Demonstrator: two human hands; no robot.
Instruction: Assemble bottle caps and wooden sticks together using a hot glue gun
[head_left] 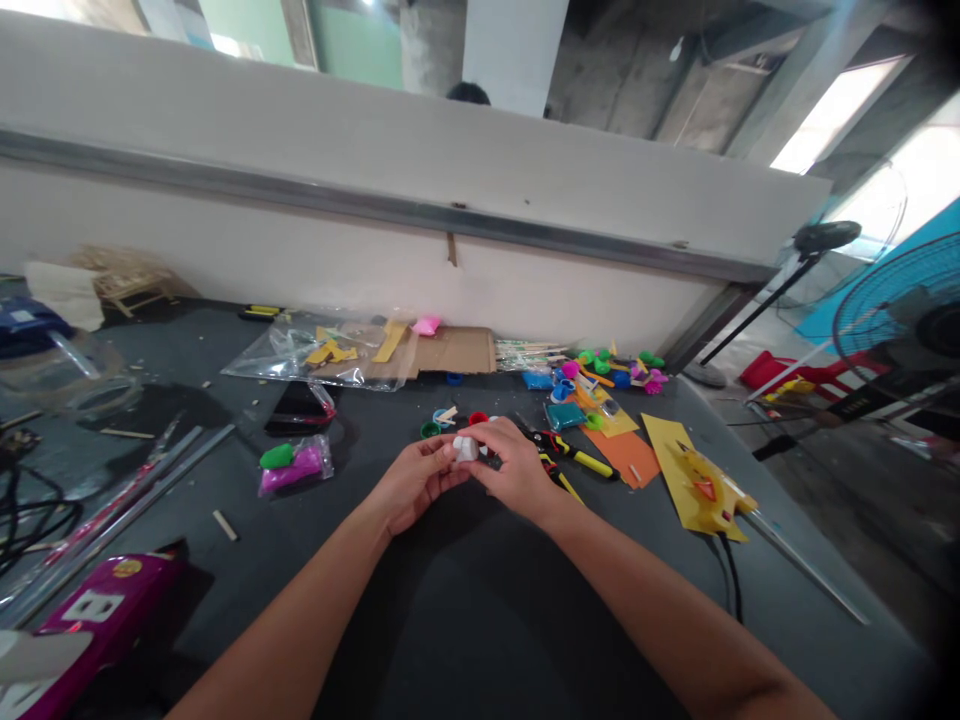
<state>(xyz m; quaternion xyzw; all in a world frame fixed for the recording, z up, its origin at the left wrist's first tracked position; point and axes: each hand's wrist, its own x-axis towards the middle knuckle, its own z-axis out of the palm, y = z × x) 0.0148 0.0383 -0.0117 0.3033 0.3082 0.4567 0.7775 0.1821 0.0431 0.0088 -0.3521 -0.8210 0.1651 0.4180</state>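
the left hand [415, 482] and the right hand [511, 468] are meeting above a dark work table [480, 620], with the fingers [441, 455] of both curling nearly closed and pinching a white lump of soft clay [466, 449] between them. the lump is staying off the table surface, partly hidden by the fingertips. a red bottle cap [478, 418] and a green bottle cap [430, 429] are lying just beyond the hands, while a yellow-and-black handled hand tool [574, 458] is resting near the right hand, beside an orange card [628, 458]. a clear bag of magenta clay [294, 472] is lying left of the hands, and a yellow card cut-out [697, 478] is sitting well to the right.
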